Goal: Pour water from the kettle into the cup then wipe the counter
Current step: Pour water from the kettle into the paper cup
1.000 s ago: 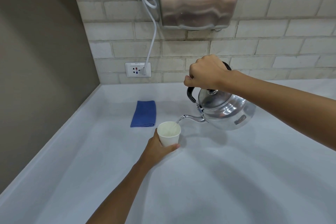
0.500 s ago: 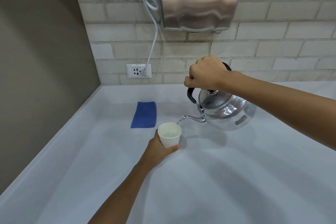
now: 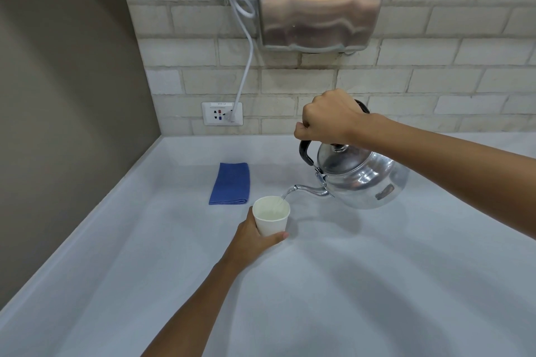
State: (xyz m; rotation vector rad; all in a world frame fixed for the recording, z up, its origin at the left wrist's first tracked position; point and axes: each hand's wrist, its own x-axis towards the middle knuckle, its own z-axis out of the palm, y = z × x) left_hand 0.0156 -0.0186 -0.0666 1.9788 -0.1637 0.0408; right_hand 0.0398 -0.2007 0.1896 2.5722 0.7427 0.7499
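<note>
A shiny metal kettle (image 3: 362, 180) hangs tilted above the white counter (image 3: 348, 284), its spout pointing left and down. My right hand (image 3: 327, 119) grips its black handle from above. A thin stream of water runs from the spout into a white paper cup (image 3: 271, 216), which holds some water. My left hand (image 3: 251, 240) is wrapped around the cup's lower part, and the cup stands on the counter. A folded blue cloth (image 3: 230, 182) lies flat just behind and left of the cup.
A steel hand dryer (image 3: 320, 6) is mounted on the brick wall above the kettle. Its white cord (image 3: 245, 66) runs down to a wall socket (image 3: 222, 117). A brown side wall (image 3: 66, 95) bounds the counter on the left.
Hands, kettle and cup hold nearly the same pose. Water keeps running from the spout into the cup.
</note>
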